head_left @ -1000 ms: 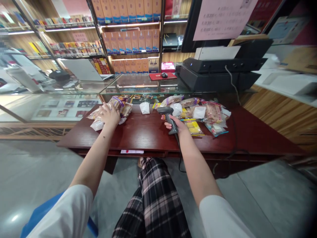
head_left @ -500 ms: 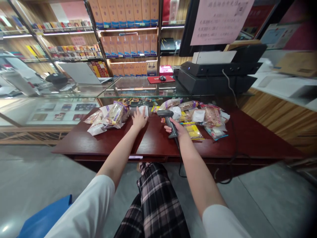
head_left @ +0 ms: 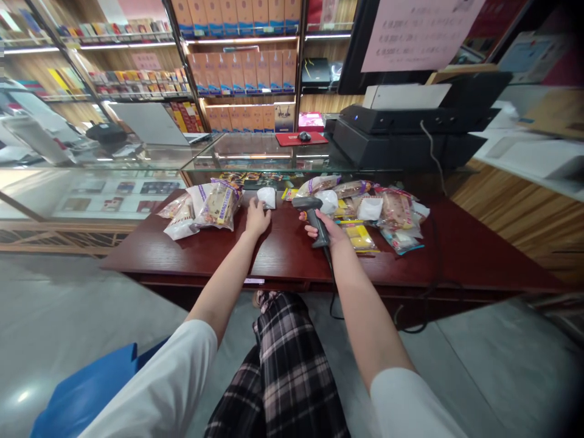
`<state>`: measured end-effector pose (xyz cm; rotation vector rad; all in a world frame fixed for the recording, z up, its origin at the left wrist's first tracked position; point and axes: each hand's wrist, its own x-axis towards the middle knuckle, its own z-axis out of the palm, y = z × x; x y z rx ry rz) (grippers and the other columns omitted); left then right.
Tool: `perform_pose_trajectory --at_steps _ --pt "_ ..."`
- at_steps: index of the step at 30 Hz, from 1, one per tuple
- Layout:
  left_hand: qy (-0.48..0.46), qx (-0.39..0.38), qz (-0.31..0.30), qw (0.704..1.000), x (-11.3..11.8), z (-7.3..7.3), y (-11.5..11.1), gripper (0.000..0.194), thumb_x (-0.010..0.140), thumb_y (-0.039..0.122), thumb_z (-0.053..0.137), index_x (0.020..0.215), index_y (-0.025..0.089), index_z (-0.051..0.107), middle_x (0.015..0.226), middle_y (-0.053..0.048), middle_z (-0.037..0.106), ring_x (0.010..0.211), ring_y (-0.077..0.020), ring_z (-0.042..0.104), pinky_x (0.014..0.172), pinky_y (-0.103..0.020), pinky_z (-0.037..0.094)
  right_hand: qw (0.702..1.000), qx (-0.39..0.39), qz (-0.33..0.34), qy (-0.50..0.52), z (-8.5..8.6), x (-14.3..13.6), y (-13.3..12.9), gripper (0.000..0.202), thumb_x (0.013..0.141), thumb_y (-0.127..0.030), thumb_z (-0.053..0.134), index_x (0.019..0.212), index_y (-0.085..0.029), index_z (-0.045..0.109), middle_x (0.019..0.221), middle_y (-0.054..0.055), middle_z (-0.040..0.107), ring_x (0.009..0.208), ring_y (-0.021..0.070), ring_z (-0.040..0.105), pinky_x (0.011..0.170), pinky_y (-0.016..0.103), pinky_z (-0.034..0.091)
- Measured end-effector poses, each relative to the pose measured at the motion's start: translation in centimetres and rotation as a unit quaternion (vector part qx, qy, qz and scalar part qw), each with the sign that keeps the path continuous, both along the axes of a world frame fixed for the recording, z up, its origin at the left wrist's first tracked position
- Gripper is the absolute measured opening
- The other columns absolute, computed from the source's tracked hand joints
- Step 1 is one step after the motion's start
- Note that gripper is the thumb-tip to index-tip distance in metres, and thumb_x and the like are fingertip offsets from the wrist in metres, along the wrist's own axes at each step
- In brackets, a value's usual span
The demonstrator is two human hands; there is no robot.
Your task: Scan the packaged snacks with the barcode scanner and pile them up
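Note:
My right hand (head_left: 329, 229) is wrapped round the grip of a black barcode scanner (head_left: 316, 220), held above the table with its head turned to the left. My left hand (head_left: 257, 222) reaches over the dark red table (head_left: 283, 258), fingers apart and bent slightly downward. Just beyond its fingertips lies a small white packet (head_left: 267, 197); whether they touch it I cannot tell. Bagged bread (head_left: 223, 205) is heaped to the left of that hand. Right of the scanner is a second pile, with a yellow snack pack (head_left: 358, 236) in front and a bag of pinkish bread (head_left: 395, 210) farther right.
A glass display counter (head_left: 246, 146) borders the table's far side, with a mouse (head_left: 304, 137) on a red pad. Black till equipment (head_left: 406, 143) stands at the back right. The scanner's cable (head_left: 333, 286) hangs over the front edge. A blue object (head_left: 91, 389) is on the floor.
My left hand has drawn back a little from the white packet, and its fingers are more bent. The right hand still grips the scanner. The view has shifted slightly.

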<state>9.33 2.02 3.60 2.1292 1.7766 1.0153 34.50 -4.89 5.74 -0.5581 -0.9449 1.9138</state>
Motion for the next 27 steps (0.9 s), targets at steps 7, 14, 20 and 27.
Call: perform_pose_trajectory --at_steps 7,14,20,27 --pt "0.122 -0.025 -0.046 0.991 0.0 -0.2 0.5 0.062 0.086 0.033 0.053 0.144 0.016 0.044 0.158 -0.018 0.031 0.142 -0.0348 0.038 0.114 -0.049 0.035 1.0 0.013 0.006 0.0 -0.4 0.1 0.2 0.03 0.096 -0.044 0.049 0.111 -0.02 0.058 0.101 0.007 0.069 0.048 0.0053 0.037 0.04 0.018 0.038" --pt "0.075 -0.005 -0.007 0.997 -0.2 -0.6 0.9 0.06 0.083 0.035 0.056 0.138 0.013 0.05 0.152 -0.02 0.036 0.137 -0.036 0.045 0.109 -0.05 0.04 1.0 -0.006 -0.02 -0.011 0.1 0.0 -0.1 0.031 0.096 -0.045 0.048 0.104 -0.018 0.059 0.098 0.008 0.069 0.047 0.0061 0.036 0.039 0.02 0.035" --pt "0.044 -0.005 -0.063 0.997 -0.5 -0.6 1.3 0.052 0.085 0.034 0.055 0.135 0.02 0.055 0.153 -0.014 0.041 0.138 -0.0338 0.044 0.11 -0.052 0.039 1.0 -0.015 -0.01 0.003 0.1 -0.1 -0.2 0.031 0.097 -0.043 0.045 0.105 -0.016 0.058 0.1 0.01 0.068 0.048 0.0057 0.038 0.041 0.019 0.035" --pt "-0.04 0.066 -0.087 0.993 -0.1 -0.2 0.9 0.035 0.085 0.024 0.055 0.117 0.014 0.064 0.133 -0.015 0.058 0.117 -0.0249 0.06 0.104 -0.04 0.045 1.0 -0.023 -0.012 0.002 0.1 0.0 0.0 0.03 0.096 -0.043 0.046 0.105 -0.016 0.058 0.102 0.01 0.068 0.048 0.0059 0.037 0.04 0.019 0.035"
